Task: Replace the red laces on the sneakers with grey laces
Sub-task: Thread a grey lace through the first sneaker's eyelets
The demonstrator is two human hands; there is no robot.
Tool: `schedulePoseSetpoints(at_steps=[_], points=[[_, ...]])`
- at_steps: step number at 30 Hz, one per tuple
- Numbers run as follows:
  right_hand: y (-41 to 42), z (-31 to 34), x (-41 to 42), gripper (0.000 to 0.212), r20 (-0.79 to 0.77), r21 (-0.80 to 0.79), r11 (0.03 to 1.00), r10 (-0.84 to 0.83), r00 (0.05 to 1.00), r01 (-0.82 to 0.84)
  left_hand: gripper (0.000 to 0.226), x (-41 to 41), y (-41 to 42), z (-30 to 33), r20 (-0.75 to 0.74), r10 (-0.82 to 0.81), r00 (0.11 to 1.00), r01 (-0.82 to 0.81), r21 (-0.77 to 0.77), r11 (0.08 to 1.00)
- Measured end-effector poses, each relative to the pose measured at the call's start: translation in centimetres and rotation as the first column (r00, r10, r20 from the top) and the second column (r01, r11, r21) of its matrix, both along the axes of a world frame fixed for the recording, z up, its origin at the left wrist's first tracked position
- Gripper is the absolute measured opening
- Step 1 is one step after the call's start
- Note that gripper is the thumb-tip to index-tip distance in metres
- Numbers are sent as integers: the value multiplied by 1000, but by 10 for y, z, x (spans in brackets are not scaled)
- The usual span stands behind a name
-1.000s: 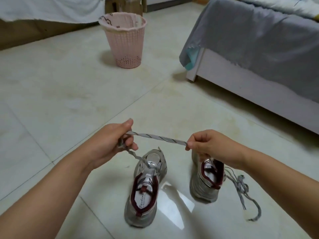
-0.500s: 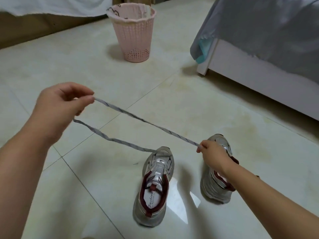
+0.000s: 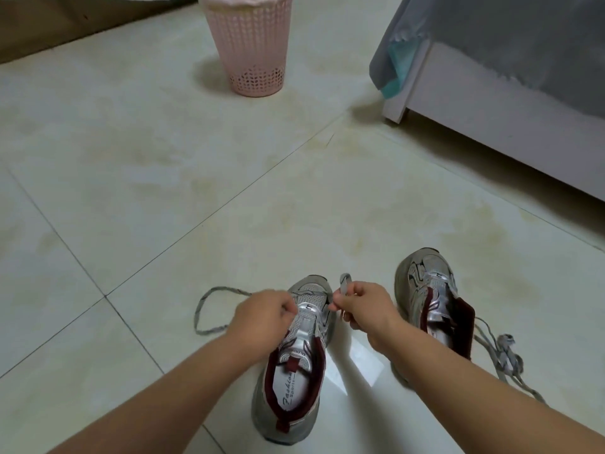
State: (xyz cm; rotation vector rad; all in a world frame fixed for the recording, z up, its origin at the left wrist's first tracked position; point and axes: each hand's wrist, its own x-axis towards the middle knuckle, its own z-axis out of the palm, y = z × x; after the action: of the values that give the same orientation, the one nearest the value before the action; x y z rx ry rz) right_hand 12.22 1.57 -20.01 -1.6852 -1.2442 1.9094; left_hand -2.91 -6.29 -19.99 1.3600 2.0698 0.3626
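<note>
Two grey sneakers with dark red lining stand on the tiled floor. The left sneaker [image 3: 294,365] is between my hands, with no lace through its upper eyelets. My left hand [image 3: 262,317] is closed at the sneaker's tongue, pinching the grey lace [image 3: 209,309], which loops out on the floor to the left. My right hand [image 3: 363,311] pinches the other end of that lace, and its tip sticks up above my fingers. The right sneaker [image 3: 429,296] stands further right. A second grey lace [image 3: 504,355] lies bunched beside it.
A pink plastic basket [image 3: 250,44] stands on the floor at the back. A bed with a white frame [image 3: 491,126] and a grey cover takes up the right rear. A brown wall base runs along the top left.
Both hands have come down and together from a wide stretch. The lace that was taut in the air now hangs slack, with a loop on the floor left of the sneaker.
</note>
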Motion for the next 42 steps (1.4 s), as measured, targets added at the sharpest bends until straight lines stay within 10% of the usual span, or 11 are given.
schedulePoseSetpoints(at_steps=[32,42], points=[[1,-56,1,29,198,294,916,220,955,-272,12,44,17,-52,229,357,906,-322,-175,930],[8,-63,-3,32,175,187,957,191,966,-223,13,31,19,-58,-62,16,998,-17,-15,1000]])
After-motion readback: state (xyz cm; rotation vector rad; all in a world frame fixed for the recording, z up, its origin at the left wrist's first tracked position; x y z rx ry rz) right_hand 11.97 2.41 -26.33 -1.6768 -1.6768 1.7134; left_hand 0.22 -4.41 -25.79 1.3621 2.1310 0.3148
